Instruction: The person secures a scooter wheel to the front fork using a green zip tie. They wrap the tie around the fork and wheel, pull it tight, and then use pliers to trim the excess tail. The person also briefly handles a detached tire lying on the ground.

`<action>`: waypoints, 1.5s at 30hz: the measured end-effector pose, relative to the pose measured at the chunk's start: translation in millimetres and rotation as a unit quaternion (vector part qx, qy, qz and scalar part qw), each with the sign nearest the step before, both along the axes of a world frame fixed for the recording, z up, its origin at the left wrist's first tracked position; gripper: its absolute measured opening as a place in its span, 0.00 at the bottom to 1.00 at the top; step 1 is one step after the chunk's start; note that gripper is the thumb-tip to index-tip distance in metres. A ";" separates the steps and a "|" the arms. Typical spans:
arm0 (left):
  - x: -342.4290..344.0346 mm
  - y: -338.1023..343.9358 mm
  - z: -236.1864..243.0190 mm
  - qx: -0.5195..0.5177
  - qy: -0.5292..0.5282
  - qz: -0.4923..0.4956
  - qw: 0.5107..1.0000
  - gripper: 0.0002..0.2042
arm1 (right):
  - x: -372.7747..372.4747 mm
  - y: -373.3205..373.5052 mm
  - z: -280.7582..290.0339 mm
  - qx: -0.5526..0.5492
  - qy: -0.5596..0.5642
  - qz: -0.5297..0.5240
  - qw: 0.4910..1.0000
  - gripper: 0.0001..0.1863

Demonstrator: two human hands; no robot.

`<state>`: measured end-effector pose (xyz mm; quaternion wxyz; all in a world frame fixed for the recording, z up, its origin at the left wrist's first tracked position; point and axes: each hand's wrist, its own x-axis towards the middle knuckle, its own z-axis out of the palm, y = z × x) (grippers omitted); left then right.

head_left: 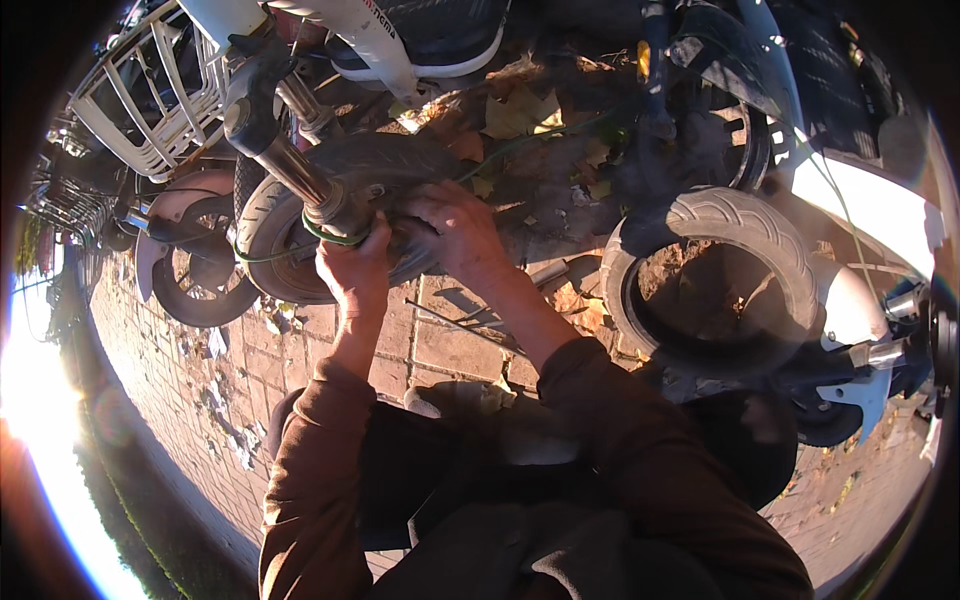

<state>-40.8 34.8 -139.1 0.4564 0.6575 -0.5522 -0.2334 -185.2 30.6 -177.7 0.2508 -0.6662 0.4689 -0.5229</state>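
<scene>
A scooter's front wheel [272, 232] with a black tyre sits between the legs of a shiny metal front fork [290, 170]. My left hand [357, 268] is closed around the lower end of the near fork leg, its thumb up and the other fingers partly hidden. A thin green cable [335, 238] loops round the fork leg just above that hand. Beside it, my right hand [458, 228] lies at the hub side of the wheel with its fingers curled in; what they hold is hidden in shadow.
A loose worn tyre [755, 222] stands on the right, near a white scooter body [850, 200]. Thin rods [465, 322] lie on the brick paving below my hands. Dry leaves [520, 112] are scattered about. A white basket [150, 110] and another wheel [200, 270] are at the left.
</scene>
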 end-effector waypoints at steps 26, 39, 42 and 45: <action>-8.3 -4.3 -7.5 -0.040 0.086 0.024 0.995 0.15 | 23.1 -2.9 5.7 -0.031 0.050 -0.117 0.991 0.07; -9.4 -2.0 -5.6 0.000 0.094 0.044 0.995 0.16 | 17.9 -3.0 4.7 -0.058 0.034 -0.065 0.996 0.04; -7.9 -1.7 -6.8 -0.028 0.098 0.022 0.995 0.15 | 18.4 -4.7 1.2 -0.073 0.022 -0.057 0.995 0.06; -6.7 -2.9 -9.3 -0.031 0.115 0.014 0.993 0.14 | 18.8 -5.6 -0.6 -0.092 0.011 -0.061 0.994 0.08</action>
